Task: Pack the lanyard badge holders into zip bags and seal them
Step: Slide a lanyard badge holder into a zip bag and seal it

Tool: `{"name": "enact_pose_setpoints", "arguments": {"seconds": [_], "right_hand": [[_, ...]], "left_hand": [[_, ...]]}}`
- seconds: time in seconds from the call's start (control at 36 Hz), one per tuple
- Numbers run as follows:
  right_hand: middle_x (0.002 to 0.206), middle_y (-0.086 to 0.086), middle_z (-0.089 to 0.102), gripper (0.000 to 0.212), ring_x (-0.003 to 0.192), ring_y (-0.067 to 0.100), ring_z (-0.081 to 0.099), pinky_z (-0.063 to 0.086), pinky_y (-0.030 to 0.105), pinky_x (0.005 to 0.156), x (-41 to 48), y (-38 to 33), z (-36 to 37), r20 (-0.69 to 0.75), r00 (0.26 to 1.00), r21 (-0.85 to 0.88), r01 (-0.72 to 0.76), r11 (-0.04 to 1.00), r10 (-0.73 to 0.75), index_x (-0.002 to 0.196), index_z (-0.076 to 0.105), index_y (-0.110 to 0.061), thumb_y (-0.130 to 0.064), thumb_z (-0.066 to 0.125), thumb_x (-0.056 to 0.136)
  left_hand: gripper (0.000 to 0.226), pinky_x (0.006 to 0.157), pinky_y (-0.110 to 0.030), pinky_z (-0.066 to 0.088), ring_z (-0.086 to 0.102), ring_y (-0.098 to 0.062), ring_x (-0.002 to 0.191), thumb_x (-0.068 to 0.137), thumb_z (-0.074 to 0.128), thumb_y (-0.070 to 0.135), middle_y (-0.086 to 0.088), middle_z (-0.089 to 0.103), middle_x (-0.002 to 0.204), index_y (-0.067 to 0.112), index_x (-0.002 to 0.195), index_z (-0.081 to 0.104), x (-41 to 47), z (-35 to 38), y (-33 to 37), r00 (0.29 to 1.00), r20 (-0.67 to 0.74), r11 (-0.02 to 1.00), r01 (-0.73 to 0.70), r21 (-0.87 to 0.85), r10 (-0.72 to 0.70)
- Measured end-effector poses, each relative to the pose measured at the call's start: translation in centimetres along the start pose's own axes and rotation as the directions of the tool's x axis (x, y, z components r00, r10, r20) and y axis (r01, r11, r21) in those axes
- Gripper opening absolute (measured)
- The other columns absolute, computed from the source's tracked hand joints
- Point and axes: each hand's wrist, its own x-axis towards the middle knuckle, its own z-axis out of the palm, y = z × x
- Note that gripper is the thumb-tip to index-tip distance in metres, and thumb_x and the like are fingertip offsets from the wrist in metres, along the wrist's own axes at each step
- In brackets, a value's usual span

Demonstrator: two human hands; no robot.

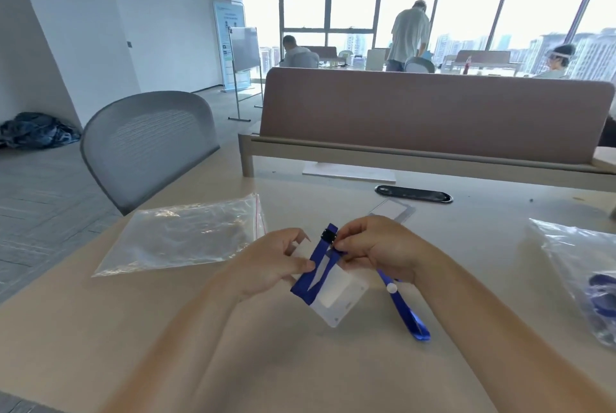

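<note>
A clear badge holder [336, 292] with a blue lanyard [315, 274] hangs just above the desk between my hands. My left hand [276, 262] pinches the holder's left edge together with a folded stretch of the strap. My right hand [376, 249] grips the strap by its black clip [329, 235]. The strap's free end with a white stopper [392, 288] trails down onto the desk at the right. An empty clear zip bag [186, 236] with a red seal line lies flat to the left. Another clear badge holder [391, 211] lies behind my right hand.
A filled zip bag [580, 272] with blue lanyards inside lies at the right edge of the beige desk [233, 346]. A black cable grommet [413, 194] and a brown partition [433, 116] are at the back. A grey chair [146, 146] stands at left. Several people are far behind.
</note>
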Motion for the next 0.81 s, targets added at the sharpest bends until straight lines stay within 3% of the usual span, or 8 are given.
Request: {"name": "enact_pose_setpoints", "arguments": {"seconds": [0.22, 0.31, 0.39, 0.47, 0.56, 0.64, 0.72, 0.81], "right_hand": [[0.096, -0.006, 0.076, 0.011, 0.091, 0.01, 0.072, 0.059, 0.025, 0.079, 0.2, 1.3, 1.4, -0.176, 0.967, -0.142, 0.16, 0.977, -0.184, 0.098, 0.075, -0.02, -0.017, 0.071, 0.089], [0.094, 0.0, 0.075, 0.017, 0.076, 0.004, 0.068, 0.054, 0.015, 0.065, 0.2, 1.2, 2.2, -0.218, 0.941, -0.166, 0.226, 0.96, -0.259, 0.103, 0.068, -0.015, -0.01, 0.073, 0.087], [0.094, 0.001, 0.073, 0.037, 0.08, 0.011, 0.068, 0.055, 0.021, 0.07, 0.5, 1.2, 2.8, -0.181, 0.935, -0.16, 0.278, 0.947, -0.305, 0.115, 0.059, -0.025, -0.007, 0.073, 0.086], [0.094, -0.009, 0.071, 0.042, 0.087, 0.009, 0.068, 0.058, 0.029, 0.08, 0.9, 1.1, 3.5, -0.163, 0.932, -0.333, 0.257, 0.907, -0.324, 0.12, 0.063, -0.038, -0.017, 0.074, 0.086], [0.102, -0.013, 0.071, 0.031, 0.087, 0.001, 0.065, 0.053, 0.02, 0.08, 1.3, 0.9, 4.3, -0.146, 0.932, -0.466, 0.231, 0.854, -0.332, 0.116, 0.071, -0.033, -0.022, 0.072, 0.087], [0.094, -0.015, 0.07, 0.019, 0.076, -0.01, 0.061, 0.043, 0.005, 0.066, 2.0, 0.8, 5.3, -0.139, 0.93, -0.509, 0.228, 0.83, -0.34, 0.108, 0.074, -0.026, -0.02, 0.068, 0.091], [0.077, -0.014, 0.067, 0.01, 0.062, -0.008, 0.056, 0.04, 0.008, 0.059, 2.9, 0.6, 6.1, -0.131, 0.93, -0.539, 0.224, 0.812, -0.344, 0.093, 0.075, -0.023, -0.019, 0.065, 0.093], [0.077, -0.011, 0.066, 0.013, 0.07, 0.004, 0.058, 0.044, 0.02, 0.067, 4.1, 0.0, 6.8, -0.106, 0.938, -0.618, 0.198, 0.761, -0.33, 0.089, 0.071, -0.024, -0.021, 0.061, 0.096]], "left_hand": [[0.023, 0.073, -0.043, 0.062, 0.071, -0.033, 0.089, 0.088, 0.067, 0.005, -0.019, 0.068, 0.105, 0.009, 0.109, 0.057, 0.2, 0.0, 0.2, 0.988, -0.14, 0.996, 0.055, -0.067, -0.064], [0.023, 0.07, -0.037, 0.063, 0.072, -0.027, 0.085, 0.089, 0.068, 0.008, -0.012, 0.071, 0.099, 0.01, 0.109, 0.057, -0.2, -0.1, 0.7, 0.986, -0.154, 0.998, 0.059, -0.02, -0.062], [0.024, 0.07, -0.033, 0.063, 0.072, -0.026, 0.084, 0.089, 0.069, 0.012, -0.009, 0.07, 0.099, 0.012, 0.109, 0.056, -0.3, -0.4, 0.8, 0.983, -0.176, 0.997, 0.07, 0.044, -0.061], [0.025, 0.077, -0.045, 0.061, 0.07, -0.035, 0.088, 0.087, 0.07, 0.016, -0.016, 0.069, 0.101, 0.013, 0.106, 0.054, -0.4, -0.9, 0.5, 0.981, -0.188, 0.993, 0.074, 0.087, -0.056], [0.022, 0.072, -0.034, 0.058, 0.068, -0.023, 0.079, 0.086, 0.072, 0.021, -0.005, 0.068, 0.091, 0.019, 0.099, 0.055, -0.6, -1.3, 0.1, 0.977, -0.213, 0.987, 0.059, 0.15, -0.026], [0.019, 0.061, -0.025, 0.047, 0.057, -0.011, 0.067, 0.086, 0.073, 0.022, 0.006, 0.06, 0.075, 0.016, 0.092, 0.056, -0.6, -1.7, -0.3, 0.97, -0.242, 0.978, 0.024, 0.207, 0.027], [0.026, 0.06, -0.028, 0.036, 0.04, -0.011, 0.06, 0.084, 0.072, 0.023, 0.007, 0.044, 0.066, 0.008, 0.084, 0.05, -0.5, -2.5, -1.3, 0.963, -0.262, 0.975, -0.006, 0.221, 0.065], [0.03, 0.062, -0.028, 0.035, 0.04, -0.013, 0.065, 0.083, 0.072, 0.028, 0.004, 0.045, 0.073, 0.007, 0.09, 0.051, -0.1, -3.7, -1.8, 0.947, -0.309, 0.973, -0.012, 0.231, 0.085]]}}
